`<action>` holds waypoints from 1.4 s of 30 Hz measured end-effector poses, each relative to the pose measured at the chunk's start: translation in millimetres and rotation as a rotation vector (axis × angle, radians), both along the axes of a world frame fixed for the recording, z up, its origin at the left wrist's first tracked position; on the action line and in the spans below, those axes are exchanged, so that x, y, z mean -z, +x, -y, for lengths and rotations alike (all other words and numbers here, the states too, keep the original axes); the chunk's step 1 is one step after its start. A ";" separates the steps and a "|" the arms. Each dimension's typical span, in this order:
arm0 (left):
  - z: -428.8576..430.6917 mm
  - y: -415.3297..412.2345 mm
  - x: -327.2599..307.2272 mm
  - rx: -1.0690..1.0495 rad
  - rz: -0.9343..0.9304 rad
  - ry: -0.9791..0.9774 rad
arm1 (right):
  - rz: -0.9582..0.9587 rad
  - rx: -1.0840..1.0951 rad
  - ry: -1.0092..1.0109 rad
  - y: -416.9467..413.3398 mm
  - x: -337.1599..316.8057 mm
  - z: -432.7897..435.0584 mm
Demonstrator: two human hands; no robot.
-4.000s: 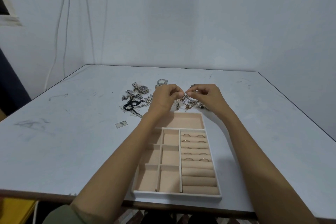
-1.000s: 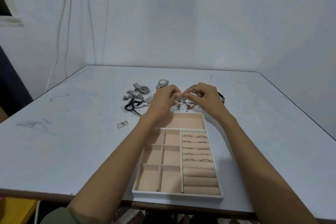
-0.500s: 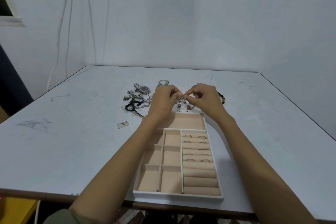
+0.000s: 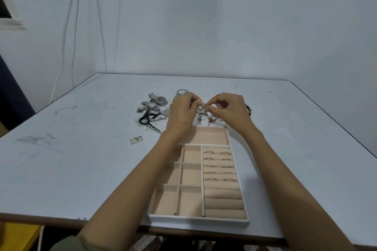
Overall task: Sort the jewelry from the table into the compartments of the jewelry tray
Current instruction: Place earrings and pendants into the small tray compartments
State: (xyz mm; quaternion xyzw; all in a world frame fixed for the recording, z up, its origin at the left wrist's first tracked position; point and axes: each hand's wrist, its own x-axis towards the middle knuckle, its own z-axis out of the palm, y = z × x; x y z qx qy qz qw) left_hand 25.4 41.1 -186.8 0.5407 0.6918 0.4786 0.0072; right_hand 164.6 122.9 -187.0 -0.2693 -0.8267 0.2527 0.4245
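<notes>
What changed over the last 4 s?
Barely anything. The left hand and right hand still pinch the tangled chain between them. The right hand shifted slightly left, uncovering a dark bracelet beside it. The tray, rings and watches are unchanged.

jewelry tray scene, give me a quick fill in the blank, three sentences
The rings sit in the jewelry tray's ___ column.
The dark-faced watch lies on the ___, outside the tray.
The left hand and right hand together pinch one tangled ___.
Missing words: right; table; chain.
</notes>
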 end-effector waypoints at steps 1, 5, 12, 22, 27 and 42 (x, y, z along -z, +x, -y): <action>0.0 0.3 0.2 0.003 -0.005 0.004 | 0.002 -0.004 -0.017 -0.1 0.1 0.0; 1.7 1.1 1.1 0.020 -0.022 0.031 | 0.009 -0.010 -0.048 -0.6 0.4 -0.5; 2.6 0.6 1.1 0.038 -0.033 0.020 | -0.029 -0.038 -0.056 -1.3 -0.6 -0.1; 2.2 2.7 3.1 0.094 -0.009 0.041 | -0.073 0.035 -0.158 1.0 -2.1 -4.3; 2.6 -5.0 4.7 0.065 0.047 0.068 | 0.026 -0.007 -0.214 4.8 -2.6 -3.9; 4.0 -9.2 4.8 0.117 0.314 0.124 | 0.029 -0.175 -0.307 1.6 -7.5 6.3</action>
